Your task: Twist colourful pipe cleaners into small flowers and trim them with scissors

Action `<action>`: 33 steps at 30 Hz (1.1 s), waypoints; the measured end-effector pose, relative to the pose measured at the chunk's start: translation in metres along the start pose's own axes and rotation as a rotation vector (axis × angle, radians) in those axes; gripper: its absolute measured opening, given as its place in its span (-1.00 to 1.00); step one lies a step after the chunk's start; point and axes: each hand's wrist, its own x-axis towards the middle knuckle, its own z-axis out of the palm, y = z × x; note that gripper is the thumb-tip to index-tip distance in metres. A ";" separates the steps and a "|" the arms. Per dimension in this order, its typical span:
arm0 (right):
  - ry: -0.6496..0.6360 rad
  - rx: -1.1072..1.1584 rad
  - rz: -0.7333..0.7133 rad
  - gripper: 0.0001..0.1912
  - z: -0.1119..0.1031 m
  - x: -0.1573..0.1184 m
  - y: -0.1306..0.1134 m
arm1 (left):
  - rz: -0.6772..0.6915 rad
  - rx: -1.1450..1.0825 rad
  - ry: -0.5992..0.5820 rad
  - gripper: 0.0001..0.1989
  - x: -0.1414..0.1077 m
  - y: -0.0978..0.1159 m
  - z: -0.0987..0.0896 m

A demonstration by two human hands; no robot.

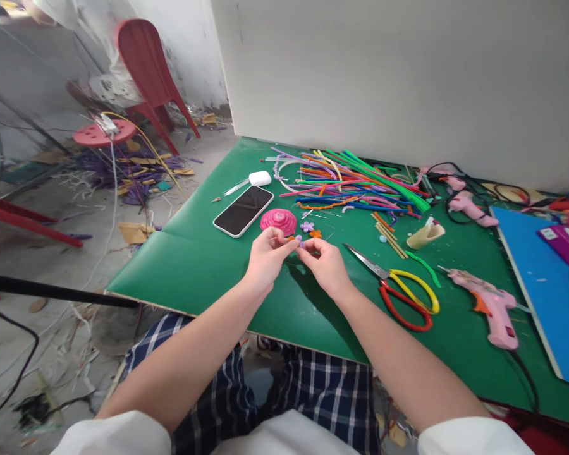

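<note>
My left hand (264,254) and my right hand (326,264) meet over the near part of the green table, fingertips pinched together. Between them is a small purple and orange pipe cleaner piece (300,242), partly hidden by the fingers. Just beyond my fingertips lie a purple pipe cleaner flower (307,226) and an orange pipe cleaner flower (315,234). A pink coiled disc (278,222) rests beyond my left hand. To the right of my right hand, scissors (392,284) with one yellow and one red handle lie with their blades closed.
A phone (243,211) and a white earbud case (260,178) lie to the left. Many coloured pipe cleaners (360,180) are heaped at the back. On the right are a bamboo cup (425,234), a pink glue gun (490,306) with its cord, and a blue board (550,284).
</note>
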 end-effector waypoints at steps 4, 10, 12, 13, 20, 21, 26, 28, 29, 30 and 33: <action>-0.041 0.004 0.005 -0.75 -0.008 0.004 0.003 | 0.021 0.025 -0.014 -0.68 0.002 -0.001 -0.001; -0.026 -0.004 -0.018 -0.78 -0.015 0.006 0.001 | 0.082 0.093 -0.042 -0.67 0.002 -0.003 -0.001; -0.017 -0.033 -0.030 -0.80 -0.015 0.005 0.000 | 0.109 0.109 -0.064 -0.66 0.002 -0.003 -0.001; -0.013 -0.045 -0.033 -0.80 -0.014 0.004 -0.001 | 0.119 0.115 -0.074 -0.66 0.003 -0.003 -0.001; -0.038 -0.025 -0.030 -0.80 -0.014 0.004 -0.001 | 0.124 0.190 -0.042 -0.70 0.003 -0.004 -0.002; -0.039 -0.013 -0.028 -0.79 -0.015 0.004 -0.001 | 0.116 0.204 -0.035 -0.71 0.003 -0.004 -0.003; 0.022 0.026 0.025 -0.78 -0.015 0.007 0.001 | 0.004 0.203 -0.088 -0.78 0.000 0.002 -0.001; 0.037 0.080 0.057 -0.77 -0.015 0.009 0.004 | -0.025 0.174 -0.096 -0.74 -0.001 0.004 0.000; 0.041 0.109 0.071 -0.76 -0.015 0.009 0.005 | -0.034 0.170 -0.103 -0.71 -0.001 0.004 0.000; 0.042 0.134 0.082 -0.76 -0.016 0.010 0.006 | -0.037 0.172 -0.113 -0.68 -0.001 0.004 0.000; 0.025 0.174 0.107 -0.75 -0.016 0.010 0.007 | -0.011 0.211 -0.149 -0.62 0.000 0.001 -0.001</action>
